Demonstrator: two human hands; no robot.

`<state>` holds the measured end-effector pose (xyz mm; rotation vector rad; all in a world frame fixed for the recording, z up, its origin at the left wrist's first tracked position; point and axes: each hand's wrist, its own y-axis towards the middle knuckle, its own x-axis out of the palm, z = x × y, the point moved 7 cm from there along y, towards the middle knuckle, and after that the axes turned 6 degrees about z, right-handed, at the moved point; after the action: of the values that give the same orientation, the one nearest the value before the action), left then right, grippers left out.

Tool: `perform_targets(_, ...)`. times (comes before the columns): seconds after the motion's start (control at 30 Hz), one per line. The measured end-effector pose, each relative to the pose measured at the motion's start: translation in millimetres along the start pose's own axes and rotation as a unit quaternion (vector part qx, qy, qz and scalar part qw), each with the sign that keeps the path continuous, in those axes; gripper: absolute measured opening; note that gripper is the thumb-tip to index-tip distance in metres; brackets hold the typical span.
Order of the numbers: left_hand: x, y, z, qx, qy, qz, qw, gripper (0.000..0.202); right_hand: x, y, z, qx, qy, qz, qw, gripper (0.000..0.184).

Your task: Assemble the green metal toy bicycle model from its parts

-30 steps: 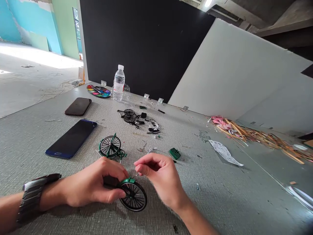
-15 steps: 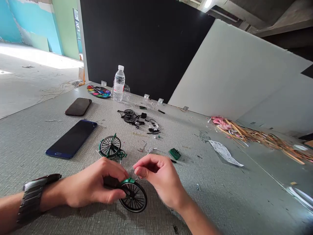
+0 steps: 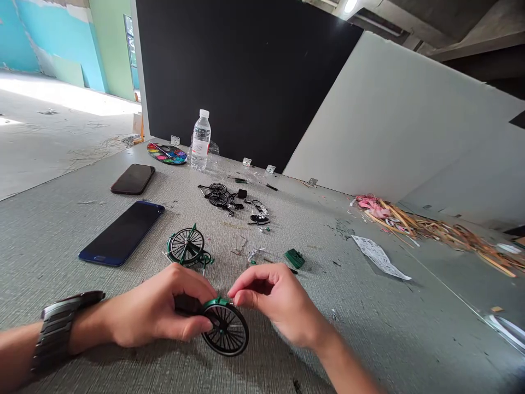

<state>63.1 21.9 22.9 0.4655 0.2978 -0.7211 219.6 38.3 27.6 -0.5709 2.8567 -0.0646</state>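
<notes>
My left hand (image 3: 158,311) grips a small model bicycle wheel (image 3: 227,329) with black spokes and a green mudguard, holding it upright on the grey table (image 3: 61,230). My right hand (image 3: 279,301) is pinched closed right beside the mudguard's top; what its fingertips hold is too small to make out. A second green-framed wheel assembly (image 3: 187,246) lies just beyond my left hand. A small green part (image 3: 294,258) and tiny metal pieces (image 3: 246,253) lie past my right hand. A watch (image 3: 57,328) is on my left wrist.
Two dark phones (image 3: 122,233) (image 3: 133,179) lie at the left. Black model parts (image 3: 229,200) sit mid-table, with a water bottle (image 3: 200,140) and paint palette (image 3: 167,154) behind. A paper scrap (image 3: 379,256) and a pile of wood strips (image 3: 430,227) lie right.
My right hand has dropped slightly and moved in to the top of the wheel's mudguard. My left hand and the wheel have stayed put.
</notes>
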Motion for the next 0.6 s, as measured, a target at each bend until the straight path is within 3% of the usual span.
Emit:
perform_targets(0.2, 0.4, 0, -3, -0.014, -0.014, 0.000, 1.000, 0.034, 9, 0, 17, 0.082, 0.077, -0.069, 0.991, 0.038)
perform_targets(0.37, -2.5, -1, -6, -0.047, -0.023, 0.009, 0.999, 0.035, 4, 2, 14, 0.079, 0.120, -0.052, 0.988, 0.034)
perform_targets(0.43, -3.1, -3, -14, -0.092, -0.034, 0.017, 0.995, 0.036, -6, 2, 7, 0.045, 0.109, -0.008, 0.993, 0.030)
perform_targets(0.5, -2.0, -6, -24, -0.146, -0.057, 0.023, 0.987, 0.037, -20, 0, -4, -0.014, 0.066, 0.075, 0.995, 0.023)
perform_targets(0.6, 1.6, -10, -35, -0.210, -0.121, 0.032, 0.970, 0.035, -30, -12, -28, -0.148, -0.037, 0.186, 0.971, 0.010)
